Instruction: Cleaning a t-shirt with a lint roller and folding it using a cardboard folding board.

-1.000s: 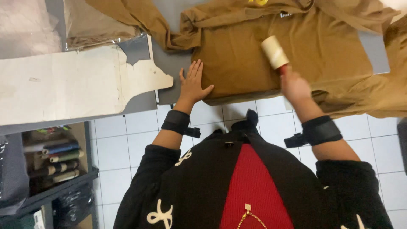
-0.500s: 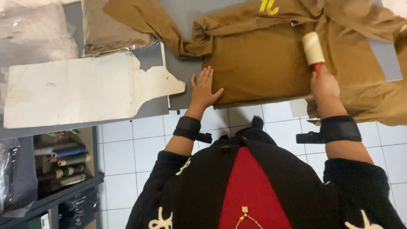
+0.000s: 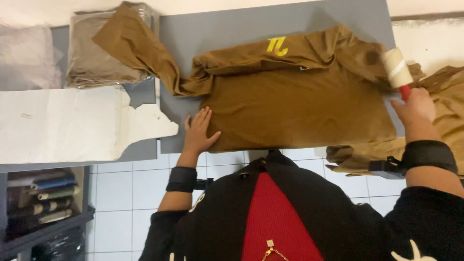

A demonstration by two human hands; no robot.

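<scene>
A folded brown shirt (image 3: 299, 106) with a small yellow mark lies on a grey table (image 3: 232, 34). My left hand (image 3: 198, 133) rests flat, fingers spread, on the table at the shirt's lower left corner, touching its edge. My right hand (image 3: 415, 108) grips the red handle of a lint roller (image 3: 397, 67), whose white roll lies on the shirt's right side near the sleeve. Both wrists wear black bands.
A white cardboard template (image 3: 72, 125) lies left of my left hand. Folded beige cloth in clear plastic (image 3: 101, 58) sits at the back left. More brown fabric (image 3: 449, 111) hangs at the right. A shelf with rolls (image 3: 38, 198) stands below left, over white floor tiles.
The lint roller and my right hand have travelled rightward across the shirt to its right edge. My left hand has stayed pressed at the lower left corner. The camera view shifted slightly.
</scene>
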